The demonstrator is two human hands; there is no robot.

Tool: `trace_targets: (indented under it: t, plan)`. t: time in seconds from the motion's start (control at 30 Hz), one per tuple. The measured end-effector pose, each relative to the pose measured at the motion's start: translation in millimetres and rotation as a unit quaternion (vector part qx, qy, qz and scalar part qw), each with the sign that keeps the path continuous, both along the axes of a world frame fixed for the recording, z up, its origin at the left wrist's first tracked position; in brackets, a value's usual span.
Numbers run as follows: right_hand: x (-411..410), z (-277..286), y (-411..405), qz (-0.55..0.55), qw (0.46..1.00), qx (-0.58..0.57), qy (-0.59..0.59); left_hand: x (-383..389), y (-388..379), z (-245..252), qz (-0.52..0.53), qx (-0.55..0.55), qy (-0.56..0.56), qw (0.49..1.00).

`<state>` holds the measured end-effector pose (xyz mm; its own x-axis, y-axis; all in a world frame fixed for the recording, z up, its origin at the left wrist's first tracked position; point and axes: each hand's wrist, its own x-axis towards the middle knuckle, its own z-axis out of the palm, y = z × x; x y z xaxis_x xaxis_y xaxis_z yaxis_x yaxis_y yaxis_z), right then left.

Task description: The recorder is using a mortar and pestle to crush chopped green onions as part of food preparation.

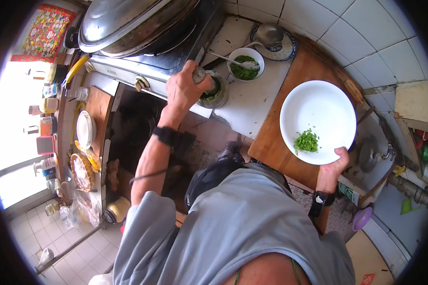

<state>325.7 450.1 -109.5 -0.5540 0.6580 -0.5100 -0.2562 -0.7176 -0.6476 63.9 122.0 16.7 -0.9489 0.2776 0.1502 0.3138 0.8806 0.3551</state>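
My left hand (186, 87) is wrapped around a stone pestle (199, 74), whose lower end is inside a stone mortar (219, 96). Green mash shows at the mortar's mouth, partly hidden by the hand. At the right, my right hand (333, 165) grips the near rim of a white plate (317, 103) above a wooden board. Chopped green scallions (306, 141) lie in a small heap on the plate's near part. Beyond the mortar, a white bowl (262, 73) contains green paste, with a metal spoon (250, 65) resting in it.
A large lidded wok (135, 39) sits on the gas stove (128, 69) at the upper left. A metal ladle (269, 34) rests on a patterned plate (290, 46). The wooden board (271, 142) lies on the counter, near a sink tap (387, 155). Jars and bottles line the windowsill.
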Motion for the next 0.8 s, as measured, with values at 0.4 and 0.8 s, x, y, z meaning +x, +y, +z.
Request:
trace_targets:
  t: [0.4, 0.8]
  plan:
    - [-1, -3, -1, -0.006, 1.0, 0.0, 0.001, 16, -9, -15, 0.014, 0.042, 0.023, 0.999]
    - [9, -18, 1, -0.005, 1.0, -0.02, -0.002, 7, -14, -13, -0.012, 0.005, 0.008, 1.0]
